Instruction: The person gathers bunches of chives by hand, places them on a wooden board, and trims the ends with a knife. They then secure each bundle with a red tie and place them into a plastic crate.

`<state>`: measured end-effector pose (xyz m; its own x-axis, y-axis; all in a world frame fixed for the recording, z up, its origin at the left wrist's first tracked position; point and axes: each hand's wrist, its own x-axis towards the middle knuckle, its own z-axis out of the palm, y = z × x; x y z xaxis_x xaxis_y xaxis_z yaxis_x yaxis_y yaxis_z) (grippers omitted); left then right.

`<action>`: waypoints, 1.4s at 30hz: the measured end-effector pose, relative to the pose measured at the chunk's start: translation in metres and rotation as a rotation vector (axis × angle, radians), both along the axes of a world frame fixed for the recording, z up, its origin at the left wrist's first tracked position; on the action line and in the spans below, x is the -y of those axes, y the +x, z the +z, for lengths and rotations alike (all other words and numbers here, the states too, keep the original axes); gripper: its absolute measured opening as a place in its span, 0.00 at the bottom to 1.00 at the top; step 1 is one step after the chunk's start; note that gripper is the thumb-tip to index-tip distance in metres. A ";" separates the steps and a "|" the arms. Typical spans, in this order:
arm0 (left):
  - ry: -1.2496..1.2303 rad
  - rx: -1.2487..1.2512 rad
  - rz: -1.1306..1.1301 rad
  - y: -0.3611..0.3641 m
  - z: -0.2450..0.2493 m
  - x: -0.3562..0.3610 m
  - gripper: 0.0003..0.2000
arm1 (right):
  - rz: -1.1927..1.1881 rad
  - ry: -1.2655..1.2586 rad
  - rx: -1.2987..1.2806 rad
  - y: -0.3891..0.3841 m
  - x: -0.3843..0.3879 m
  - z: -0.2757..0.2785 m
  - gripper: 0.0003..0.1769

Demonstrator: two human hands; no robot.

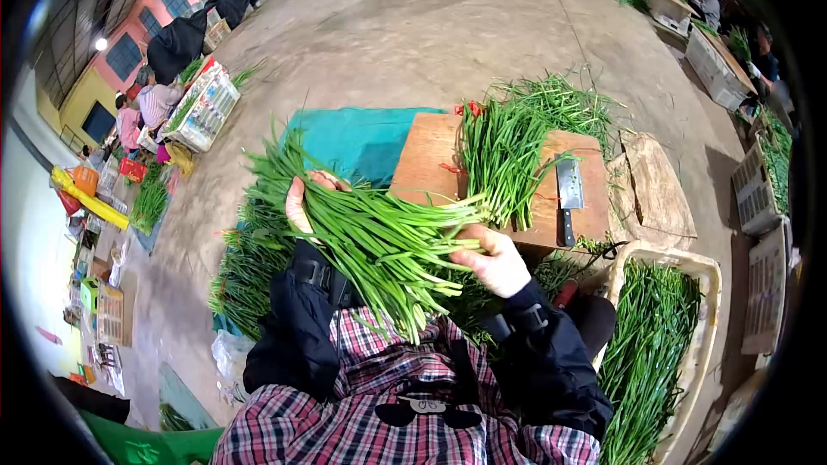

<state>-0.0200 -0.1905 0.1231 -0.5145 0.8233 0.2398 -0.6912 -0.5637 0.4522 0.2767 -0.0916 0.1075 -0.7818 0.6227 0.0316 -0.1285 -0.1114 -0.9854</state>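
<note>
And there on the left, your left hand [298, 202] had its fingers curled round the leafy bunch [379, 228]; the bunch slanted across your front; your right hand [498, 263] pinched its pale ends; beyond, the cleaver [569, 189] lay on the wooden surface [593, 222], near the cream crate [711, 293]!

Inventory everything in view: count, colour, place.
held bunch: one, green, centre
board: count unclear, brown, ahead
board pile: one, green, on the board
cleaver: one, silver-black, board's right
loose heap: one, green, beyond the board
left pile: one, green, left
floor sheet: one, teal, ahead-left
near crate: one, cream with greens, lower right
plastic bag: one, clear, lower left
other crates: several, whitish, both sides
far people: several, varied, background
sleeves: two, dark, bottom centre
left grip: one, bare, around held bunch
right grip: one, bare, touching held bunch
</note>
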 end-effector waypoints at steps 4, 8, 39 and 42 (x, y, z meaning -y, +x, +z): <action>-0.030 -0.114 0.015 0.007 0.018 -0.003 0.15 | -0.001 0.065 -0.128 0.033 -0.011 -0.017 0.10; -0.003 -0.113 -0.121 0.015 0.032 -0.004 0.11 | -0.065 -0.118 -0.059 0.058 -0.008 -0.004 0.25; 0.321 -0.211 -0.403 -0.017 0.045 0.007 0.10 | -0.166 0.678 0.189 0.039 -0.009 0.006 0.34; 0.371 -0.161 -0.434 -0.009 0.045 0.008 0.13 | -0.162 0.754 0.102 -0.001 0.001 -0.008 0.32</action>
